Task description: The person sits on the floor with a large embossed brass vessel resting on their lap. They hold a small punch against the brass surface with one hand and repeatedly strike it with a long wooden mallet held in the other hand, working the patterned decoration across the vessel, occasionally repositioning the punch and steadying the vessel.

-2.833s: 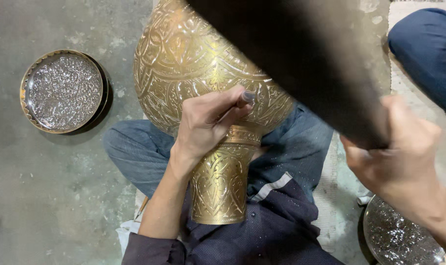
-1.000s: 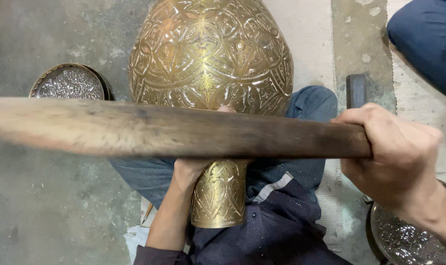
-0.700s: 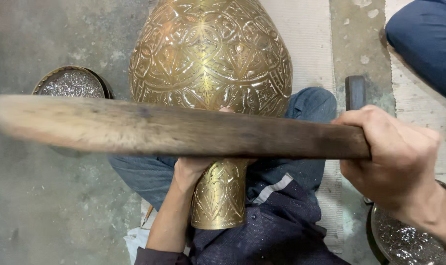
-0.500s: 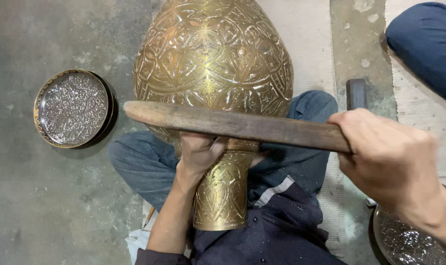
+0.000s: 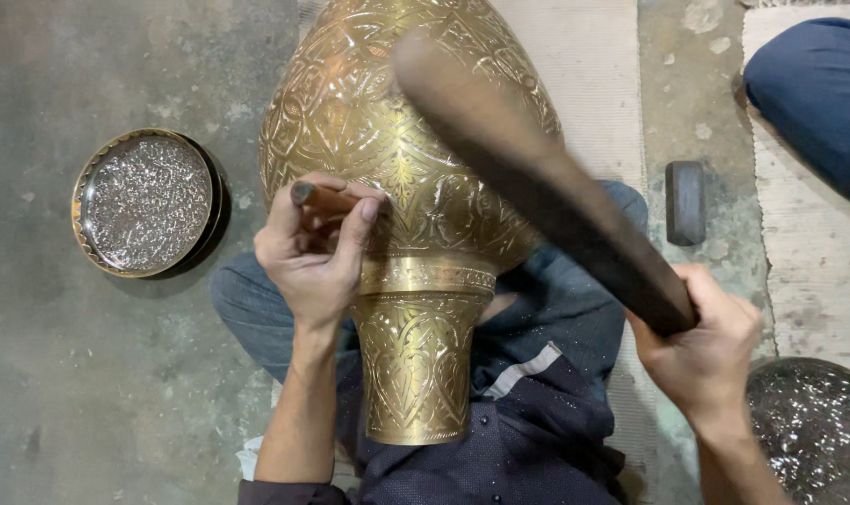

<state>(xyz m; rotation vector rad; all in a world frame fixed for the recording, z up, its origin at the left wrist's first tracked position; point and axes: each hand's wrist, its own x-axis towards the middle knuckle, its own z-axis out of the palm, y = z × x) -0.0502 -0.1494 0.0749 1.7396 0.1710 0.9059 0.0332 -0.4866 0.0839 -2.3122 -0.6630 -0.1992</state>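
Chisel [image 5: 315, 196] clamped in left hand [image 5: 315, 257] fingers, set on vase [image 5: 397, 150]; mallet [image 5: 547, 187] gripped by right hand [image 5: 701, 341], raised up-right of chisel.

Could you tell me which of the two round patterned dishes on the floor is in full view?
The dish left of the brass vase, beyond the left hand; the other dish, by the right hand, is cut off at the corner.

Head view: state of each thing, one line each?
Brass vase: lying across the person's lap, neck toward them, surface engraved.
Chisel: pinched in left hand, tip against the vase.
Wooden mallet: raised over the vase, motion-blurred, gripped by right hand.
Round tray: flat on floor, left of the vase.
Dark block: lying on floor, untouched.
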